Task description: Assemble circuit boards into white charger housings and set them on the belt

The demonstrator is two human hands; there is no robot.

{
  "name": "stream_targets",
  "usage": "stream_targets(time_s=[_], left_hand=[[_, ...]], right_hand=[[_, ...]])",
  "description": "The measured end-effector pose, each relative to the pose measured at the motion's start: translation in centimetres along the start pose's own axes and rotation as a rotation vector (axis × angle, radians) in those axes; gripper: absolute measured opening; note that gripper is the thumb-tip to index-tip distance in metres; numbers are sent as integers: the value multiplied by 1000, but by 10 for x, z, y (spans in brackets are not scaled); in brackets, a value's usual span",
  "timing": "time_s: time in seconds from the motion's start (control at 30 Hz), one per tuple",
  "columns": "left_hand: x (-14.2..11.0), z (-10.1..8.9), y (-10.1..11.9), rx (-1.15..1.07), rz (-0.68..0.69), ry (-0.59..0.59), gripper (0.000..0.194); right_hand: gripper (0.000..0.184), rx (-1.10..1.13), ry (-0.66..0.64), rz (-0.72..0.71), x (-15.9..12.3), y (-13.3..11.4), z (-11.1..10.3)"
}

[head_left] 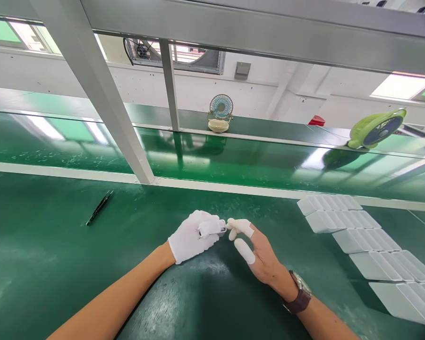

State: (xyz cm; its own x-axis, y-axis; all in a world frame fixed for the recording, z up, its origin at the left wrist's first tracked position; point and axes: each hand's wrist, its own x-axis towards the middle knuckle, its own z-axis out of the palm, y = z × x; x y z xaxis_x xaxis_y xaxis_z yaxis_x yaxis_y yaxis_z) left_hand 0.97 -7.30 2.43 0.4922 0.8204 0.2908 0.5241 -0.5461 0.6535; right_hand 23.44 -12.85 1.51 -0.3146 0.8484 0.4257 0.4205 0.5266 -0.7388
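In a white glove, my left hand (194, 236) is closed around a small white rectangular part with a metallic-looking frame (222, 227); its exact kind I cannot make out, and the glove hides much of it. Just to the right is my right hand (257, 250), with white finger cots on the thumb and some fingers. Its thumb is spread away from the fingers, and nothing shows between them. The fingertips are close to the right end of the white part; whether they touch it I cannot tell.
Black tweezers (99, 208) lie on the green tabletop (49, 264) at left. Several white divided trays (368, 241) stand in a slanted row at right. Beyond a pale ledge, a grey post (109, 104) rises. Farther back are a small fan (221, 113) and a green fan (377, 128).
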Motion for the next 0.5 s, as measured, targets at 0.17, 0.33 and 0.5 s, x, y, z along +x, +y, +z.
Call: stream_targets(time_s=[0.17, 0.33, 0.5], left_hand=[[-5, -2, -6, -347, -221, -102, 35], [-8, 2, -12, -487, -347, -114, 59], [-9, 6, -13, -618, -440, -96, 66]], right_hand=[[38, -214, 121, -59, 1, 10, 11], [47, -344, 6, -167, 1, 14, 13], [44, -405, 5, -254, 3, 13, 11]])
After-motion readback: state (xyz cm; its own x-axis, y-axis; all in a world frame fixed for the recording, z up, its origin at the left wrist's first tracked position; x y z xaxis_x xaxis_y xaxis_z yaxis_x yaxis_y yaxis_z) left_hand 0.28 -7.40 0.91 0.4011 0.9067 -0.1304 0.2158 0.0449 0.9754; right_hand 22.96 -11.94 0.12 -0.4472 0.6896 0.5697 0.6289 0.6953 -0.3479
